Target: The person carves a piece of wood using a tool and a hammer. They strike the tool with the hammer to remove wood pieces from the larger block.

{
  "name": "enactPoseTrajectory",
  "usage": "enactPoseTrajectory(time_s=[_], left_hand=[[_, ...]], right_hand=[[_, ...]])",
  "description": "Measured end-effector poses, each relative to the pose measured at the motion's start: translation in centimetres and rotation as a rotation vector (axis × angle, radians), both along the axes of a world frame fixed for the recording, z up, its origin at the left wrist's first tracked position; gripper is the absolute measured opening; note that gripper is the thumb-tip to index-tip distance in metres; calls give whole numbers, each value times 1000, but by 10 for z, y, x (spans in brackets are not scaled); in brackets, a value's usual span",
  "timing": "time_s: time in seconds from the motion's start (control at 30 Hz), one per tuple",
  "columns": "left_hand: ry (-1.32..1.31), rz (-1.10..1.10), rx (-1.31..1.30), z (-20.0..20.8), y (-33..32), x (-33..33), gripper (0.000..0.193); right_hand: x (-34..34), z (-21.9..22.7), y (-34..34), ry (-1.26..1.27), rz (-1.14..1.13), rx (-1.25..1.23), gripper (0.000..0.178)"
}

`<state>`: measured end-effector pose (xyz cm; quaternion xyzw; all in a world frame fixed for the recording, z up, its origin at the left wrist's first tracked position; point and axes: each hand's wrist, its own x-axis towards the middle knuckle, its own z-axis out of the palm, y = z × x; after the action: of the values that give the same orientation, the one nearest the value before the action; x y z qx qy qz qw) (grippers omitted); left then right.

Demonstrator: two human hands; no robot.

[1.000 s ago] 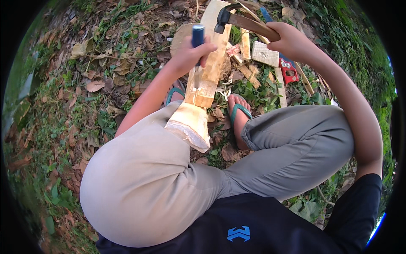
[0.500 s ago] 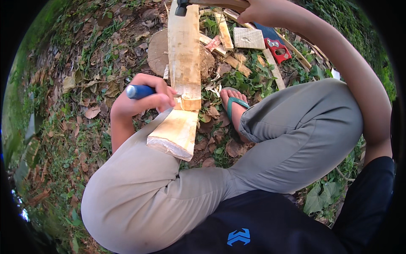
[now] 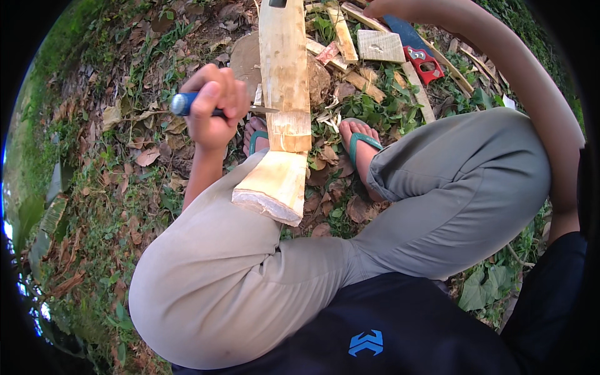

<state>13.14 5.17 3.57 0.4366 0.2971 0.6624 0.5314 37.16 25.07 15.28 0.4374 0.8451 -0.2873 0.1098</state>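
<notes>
My left hand (image 3: 215,106) is closed around the blue handle of a chisel (image 3: 182,105). The metal blade points right, its tip over the left side of a pale wooden board (image 3: 283,65). A notch is cut across that board below the blade, and the rough near end rests on my left thigh. Farther off, the board lies over a round log (image 3: 245,61). At the top edge, the dark head of a hammer (image 3: 277,3) shows above the board. My right hand (image 3: 376,8) is mostly cut off at the top, its fingers and the hammer handle out of sight.
Right of the board lie a square wooden block (image 3: 381,46), a handsaw with a red handle (image 3: 425,65), and several wood strips (image 3: 342,34). My sandalled right foot (image 3: 359,142) is beside the board; the left shows partly behind it. Dry leaves and grass cover the ground.
My left hand has lifted the chisel up and away from the notch, turning its blade more level. The hammer and right hand have slid toward the top edge as the view shifted.
</notes>
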Motion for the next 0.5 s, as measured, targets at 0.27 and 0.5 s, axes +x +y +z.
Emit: enactPoseTrajectory(time_s=[0.27, 0.5], left_hand=[[60, -85, -18, -8, -4, 8, 33], [85, -169, 6, -2, -2, 13, 41]], right_hand=[[0, 5, -5, 19, -13, 18, 32], [-3, 16, -5, 50, -14, 38, 28]])
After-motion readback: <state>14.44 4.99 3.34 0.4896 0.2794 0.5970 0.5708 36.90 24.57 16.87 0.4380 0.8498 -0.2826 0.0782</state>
